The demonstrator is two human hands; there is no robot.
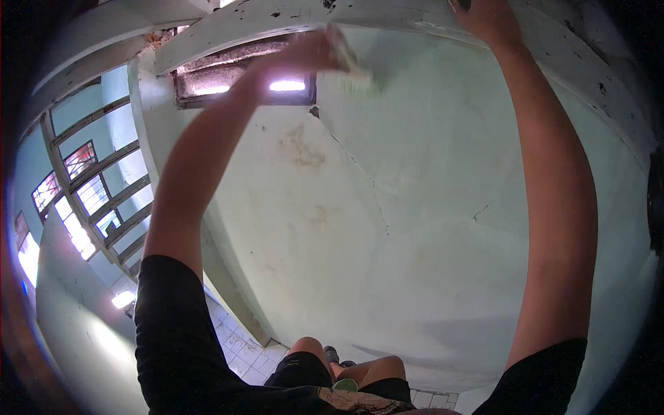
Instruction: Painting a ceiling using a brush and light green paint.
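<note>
Raised at the upper middle, my left hand (315, 52) is closed round a paintbrush (356, 76). Both are smeared by motion, and the pale green bristles are at the wall (436, 166), just right of a small vent window (242, 79). My right hand (487, 21) reaches up to the pale overhead beam (415, 15). The top edge of the picture cuts off most of its fingers, so its grip cannot be made out. Low down by my legs shows a small round container (346, 384) with green in it.
The wall has a long crack (373, 183) and brown stains (304, 149). Slatted framing (97, 173) with barred windows beyond stands at the left. Below are my knees (308, 346), dark shoes (332, 355) and a white tiled floor (242, 353).
</note>
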